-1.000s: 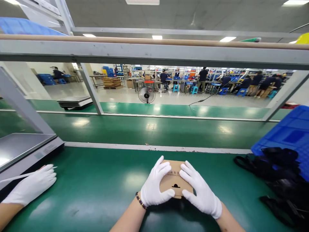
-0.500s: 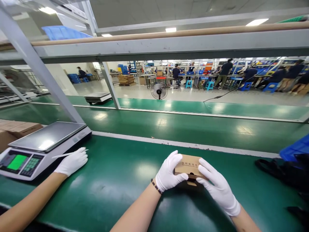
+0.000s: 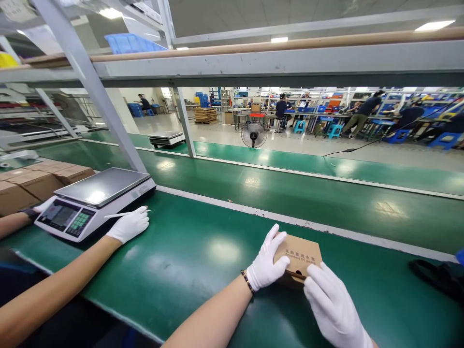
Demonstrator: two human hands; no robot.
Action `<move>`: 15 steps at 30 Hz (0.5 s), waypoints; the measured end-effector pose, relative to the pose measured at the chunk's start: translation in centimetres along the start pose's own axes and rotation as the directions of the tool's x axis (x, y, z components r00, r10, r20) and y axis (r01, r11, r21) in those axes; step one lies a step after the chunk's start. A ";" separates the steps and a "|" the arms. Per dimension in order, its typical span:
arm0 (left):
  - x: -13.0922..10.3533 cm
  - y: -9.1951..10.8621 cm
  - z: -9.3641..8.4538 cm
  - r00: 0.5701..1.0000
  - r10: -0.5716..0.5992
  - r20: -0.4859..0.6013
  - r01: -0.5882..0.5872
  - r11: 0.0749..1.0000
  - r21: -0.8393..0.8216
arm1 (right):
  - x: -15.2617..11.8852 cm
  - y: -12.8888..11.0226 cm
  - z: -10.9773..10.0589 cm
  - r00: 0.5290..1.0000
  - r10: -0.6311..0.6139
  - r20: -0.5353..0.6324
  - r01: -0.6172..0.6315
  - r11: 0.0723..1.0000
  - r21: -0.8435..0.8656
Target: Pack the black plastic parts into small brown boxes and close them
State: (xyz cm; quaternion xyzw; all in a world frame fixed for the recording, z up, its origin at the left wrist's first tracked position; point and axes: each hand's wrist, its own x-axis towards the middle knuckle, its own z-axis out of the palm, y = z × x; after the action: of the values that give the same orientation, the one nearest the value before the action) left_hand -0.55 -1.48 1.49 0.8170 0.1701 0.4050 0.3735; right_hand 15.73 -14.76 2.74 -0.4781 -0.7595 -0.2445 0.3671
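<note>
Since half a second ago, right hand has gone from the right side of the cardboard box to its near right corner; view has swung left, bringing in another gloved hand at the left of the scale, whose display, green then, now reads grey. Green table: runs across the foreground, far edge marked by a scuffed white strip. Grey beam spans above. Scale stands at the table's left, its far right corner at the far edge; brown boxes packed together just beyond its left side. Black strap lies toward the table's right, partly cut off. Right hand: fingers bunched and touching the box corner; cannot tell whether it grips. Left hand: holding the box, fingers along its left side, thumb over the near left part of the top. Box: just inside the table's far edge, well right of the scale, printed top up; contact of its underside with the table cannot be told. Co-worker's right hand, gloved: just beside the scale's right side, thin white stick across it. Beaded bracelet on the left wrist. Dark notch at the box top's near edge
</note>
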 end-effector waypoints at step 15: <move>0.1 0.0 0.1 0.998 -0.058 0.017 0.058 0.998 -0.008 | 1.1 0.0 0.7 1.000 0.027 0.009 -0.027 0.998 0.053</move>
State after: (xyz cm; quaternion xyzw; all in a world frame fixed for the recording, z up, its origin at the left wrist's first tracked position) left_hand -0.36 -1.44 1.47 0.8134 0.1890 0.3879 0.3901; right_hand 15.21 -13.60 3.18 -0.4795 -0.7606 -0.2173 0.3799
